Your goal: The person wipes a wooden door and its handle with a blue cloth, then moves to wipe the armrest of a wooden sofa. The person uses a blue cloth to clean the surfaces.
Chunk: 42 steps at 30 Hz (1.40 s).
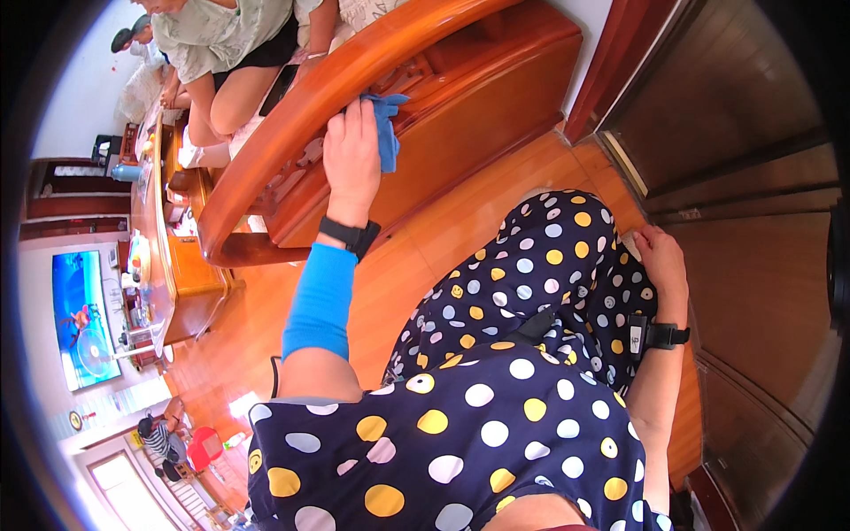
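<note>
My left hand (352, 156) presses a blue cloth (387, 129) against the wooden armrest (312, 86) of a carved wooden sofa. Part of the cloth bunches out past my fingers on the inner side of the curved rail. A black wristband (348, 233) and a blue arm sleeve (322, 299) cover part of that arm. My right hand (661, 262) hangs low beside my polka-dot trousers (558, 265), its fingers loosely bent and nothing visible in them. Another black band (664, 336) circles my right wrist.
A person (232, 66) sits on the sofa just beyond the armrest. Dark wooden doors (750, 279) stand close on my right. At left are a wooden table (172, 272), an electric fan (96, 352) and a television (83, 285). Farther off, another person (163, 438) sits near a red chair (204, 448).
</note>
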Each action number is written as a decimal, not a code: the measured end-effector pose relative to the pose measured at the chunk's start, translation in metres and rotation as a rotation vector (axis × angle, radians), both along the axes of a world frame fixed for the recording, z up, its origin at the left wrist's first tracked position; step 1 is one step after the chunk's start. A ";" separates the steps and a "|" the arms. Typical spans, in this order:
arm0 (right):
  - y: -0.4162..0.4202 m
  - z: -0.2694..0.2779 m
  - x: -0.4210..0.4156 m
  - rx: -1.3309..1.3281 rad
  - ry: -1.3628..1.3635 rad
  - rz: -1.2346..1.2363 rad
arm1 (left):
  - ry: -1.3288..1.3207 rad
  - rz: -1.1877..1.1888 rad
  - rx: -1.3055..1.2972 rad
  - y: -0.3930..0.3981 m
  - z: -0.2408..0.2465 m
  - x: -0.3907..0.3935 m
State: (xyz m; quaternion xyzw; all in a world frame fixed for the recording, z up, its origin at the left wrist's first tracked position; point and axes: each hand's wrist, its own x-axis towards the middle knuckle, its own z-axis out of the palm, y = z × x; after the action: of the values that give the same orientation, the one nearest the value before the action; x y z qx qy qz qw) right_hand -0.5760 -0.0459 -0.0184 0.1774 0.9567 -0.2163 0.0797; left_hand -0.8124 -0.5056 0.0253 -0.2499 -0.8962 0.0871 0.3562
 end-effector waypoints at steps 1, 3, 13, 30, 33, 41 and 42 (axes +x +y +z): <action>-0.001 0.000 -0.001 0.003 -0.003 0.013 | -0.001 0.075 -0.058 0.000 -0.009 -0.007; -0.003 0.001 -0.003 0.005 -0.002 0.022 | -0.015 0.189 -0.115 0.003 -0.018 -0.010; -0.007 0.000 -0.002 0.092 -0.011 0.027 | -0.217 0.117 0.159 -0.003 -0.028 0.030; -0.009 -0.004 -0.002 0.050 0.018 0.008 | -0.362 0.450 0.336 0.051 0.001 -0.004; -0.004 -0.007 -0.002 0.052 -0.013 0.024 | -0.496 0.481 0.531 0.066 0.018 -0.013; -0.012 -0.003 -0.004 0.056 0.029 0.042 | -0.518 0.375 0.621 0.035 -0.010 -0.023; -0.013 -0.003 -0.003 0.066 0.033 0.038 | -0.531 0.421 0.397 0.033 0.007 -0.014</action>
State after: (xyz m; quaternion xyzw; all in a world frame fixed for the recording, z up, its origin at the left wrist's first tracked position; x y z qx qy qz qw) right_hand -0.5793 -0.0586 -0.0217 0.1581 0.9677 -0.1862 0.0620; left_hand -0.8267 -0.4721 0.0320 -0.0005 -0.9882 -0.0844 0.1276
